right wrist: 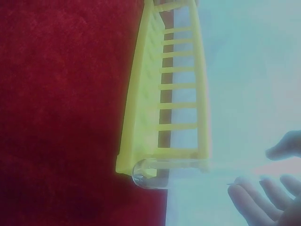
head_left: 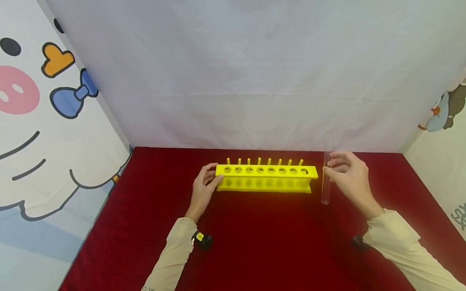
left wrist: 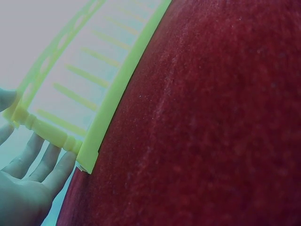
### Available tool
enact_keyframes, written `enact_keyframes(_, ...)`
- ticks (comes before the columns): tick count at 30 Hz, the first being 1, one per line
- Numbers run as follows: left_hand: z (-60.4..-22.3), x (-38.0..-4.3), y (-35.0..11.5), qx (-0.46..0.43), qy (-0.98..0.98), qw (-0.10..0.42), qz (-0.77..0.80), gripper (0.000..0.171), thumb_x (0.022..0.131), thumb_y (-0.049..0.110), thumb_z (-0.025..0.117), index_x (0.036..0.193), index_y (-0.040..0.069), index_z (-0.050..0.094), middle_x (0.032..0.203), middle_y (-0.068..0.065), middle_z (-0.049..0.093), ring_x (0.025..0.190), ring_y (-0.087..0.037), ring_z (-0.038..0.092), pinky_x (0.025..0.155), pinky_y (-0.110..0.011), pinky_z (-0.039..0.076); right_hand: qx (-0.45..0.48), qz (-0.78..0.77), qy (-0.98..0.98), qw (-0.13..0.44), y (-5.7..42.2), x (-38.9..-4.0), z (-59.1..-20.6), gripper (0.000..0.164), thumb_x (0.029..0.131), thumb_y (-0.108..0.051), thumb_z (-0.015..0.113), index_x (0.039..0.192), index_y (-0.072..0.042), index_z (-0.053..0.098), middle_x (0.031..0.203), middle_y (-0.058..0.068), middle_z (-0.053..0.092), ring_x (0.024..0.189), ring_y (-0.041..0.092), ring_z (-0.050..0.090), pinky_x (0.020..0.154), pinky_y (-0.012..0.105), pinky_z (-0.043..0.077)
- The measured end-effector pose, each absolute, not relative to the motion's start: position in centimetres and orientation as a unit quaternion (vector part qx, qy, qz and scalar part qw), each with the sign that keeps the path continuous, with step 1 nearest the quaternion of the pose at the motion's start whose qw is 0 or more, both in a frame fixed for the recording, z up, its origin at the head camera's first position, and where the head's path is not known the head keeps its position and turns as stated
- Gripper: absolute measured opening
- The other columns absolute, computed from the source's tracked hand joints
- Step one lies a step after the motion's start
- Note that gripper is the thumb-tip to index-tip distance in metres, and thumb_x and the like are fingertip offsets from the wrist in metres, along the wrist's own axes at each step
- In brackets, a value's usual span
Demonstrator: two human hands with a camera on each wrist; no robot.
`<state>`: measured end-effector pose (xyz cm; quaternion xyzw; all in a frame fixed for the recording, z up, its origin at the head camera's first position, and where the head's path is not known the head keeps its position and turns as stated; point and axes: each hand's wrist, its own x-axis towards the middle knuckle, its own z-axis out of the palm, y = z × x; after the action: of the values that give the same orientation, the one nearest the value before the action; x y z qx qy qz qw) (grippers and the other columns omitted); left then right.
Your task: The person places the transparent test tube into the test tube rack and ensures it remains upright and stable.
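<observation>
Two hands are working here: our left hand [head_left: 204, 189] is gripping the left end of the yellow test-tube rack [head_left: 267, 176], thumb in front and fingers behind, while our right hand [head_left: 349, 173] is pinching the clear test tube [head_left: 325, 192] narrowly between thumb and fingertips. The tube is standing upright just beside the rack's right end, its rounded bottom pointing down; we are not seeing clearly whether it is touching the cloth.

For good handling, we are judging that the left hand should be bracing the rack firmly, since it looks light enough to slide. The right should be pinching lightly but surely, holding the tube plumb, because its smooth wall is probably slippery and a tilt could be knocking it against the rack's edge.

In materials, we are looking at glossy, plastic-like yellow: a flat top plate pierced by a row of round holes, slim pegs [head_left: 259, 161] rising behind, and a ringed, turned-looking post at the left end. The tube is catching pale highlights; glass or plastic, we are not able to tell. Beneath everything, a deep red cloth [head_left: 269, 234] is showing a soft, velvety nap.
</observation>
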<state>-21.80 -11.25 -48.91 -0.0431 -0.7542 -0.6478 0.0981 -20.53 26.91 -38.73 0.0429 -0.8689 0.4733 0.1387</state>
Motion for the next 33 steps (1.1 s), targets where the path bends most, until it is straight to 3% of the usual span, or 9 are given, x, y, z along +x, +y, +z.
enact_keyframes(5, -48.7, -21.7, -11.3, -0.044, -0.751, 0.091, -0.652, 0.044, 0.09, 0.03, 0.066, 0.131, 0.022, 0.052, 0.115, -0.011, 0.06, 0.105, -0.022, 0.057, 0.081, -0.03, 0.047, 0.042, 0.476, -0.867, 0.141, 26.9, -20.5, -38.6, 0.038, 0.085, -0.01, 0.069, 0.119, 0.001, 0.057, 0.098, 0.019, 0.062, 0.068, 0.001, 0.062, 0.058, 0.019, 0.051)
enact_keyframes(8, -47.4, -21.1, -11.1, -0.04, -0.751, 0.079, -0.654, 0.044, 0.091, 0.023, 0.065, 0.132, 0.017, 0.051, 0.117, -0.015, 0.059, 0.107, -0.027, 0.056, 0.083, -0.033, 0.047, 0.041, 0.481, -0.864, 0.145, 26.8, -20.5, -38.5, 0.037, 0.085, -0.009, 0.07, 0.118, 0.001, 0.057, 0.098, 0.019, 0.062, 0.069, 0.002, 0.062, 0.058, 0.018, 0.051)
enact_keyframes(15, -48.8, -21.7, -11.2, -0.04, -0.75, 0.099, -0.653, 0.041, 0.089, 0.031, 0.067, 0.128, 0.028, 0.053, 0.112, -0.005, 0.06, 0.103, -0.018, 0.057, 0.081, -0.031, 0.049, 0.046, 0.481, -0.862, 0.155, 26.7, -20.4, -38.3, 0.036, 0.084, -0.005, 0.069, 0.117, 0.002, 0.057, 0.096, 0.019, 0.062, 0.068, 0.002, 0.062, 0.059, 0.017, 0.051)
enact_keyframes(25, -46.3, -20.5, -10.9, -0.043, -0.745, 0.074, -0.661, 0.043, 0.091, 0.018, 0.064, 0.132, 0.013, 0.051, 0.116, -0.018, 0.058, 0.108, -0.031, 0.055, 0.085, -0.05, 0.047, 0.058, 0.48, -0.86, 0.166, 26.4, -19.9, -37.9, 0.036, 0.085, -0.009, 0.07, 0.117, 0.0, 0.058, 0.097, 0.017, 0.062, 0.071, 0.0, 0.061, 0.061, 0.015, 0.05)
enact_keyframes(33, -45.4, -20.0, -10.7, -0.04, -0.754, 0.077, -0.651, 0.043, 0.092, 0.016, 0.062, 0.133, 0.01, 0.05, 0.116, -0.018, 0.058, 0.107, -0.029, 0.055, 0.084, -0.044, 0.047, 0.063, 0.482, -0.856, 0.177, 26.3, -19.9, -37.7, 0.036, 0.084, -0.005, 0.069, 0.117, 0.0, 0.058, 0.097, 0.016, 0.062, 0.072, 0.001, 0.061, 0.062, 0.015, 0.05)
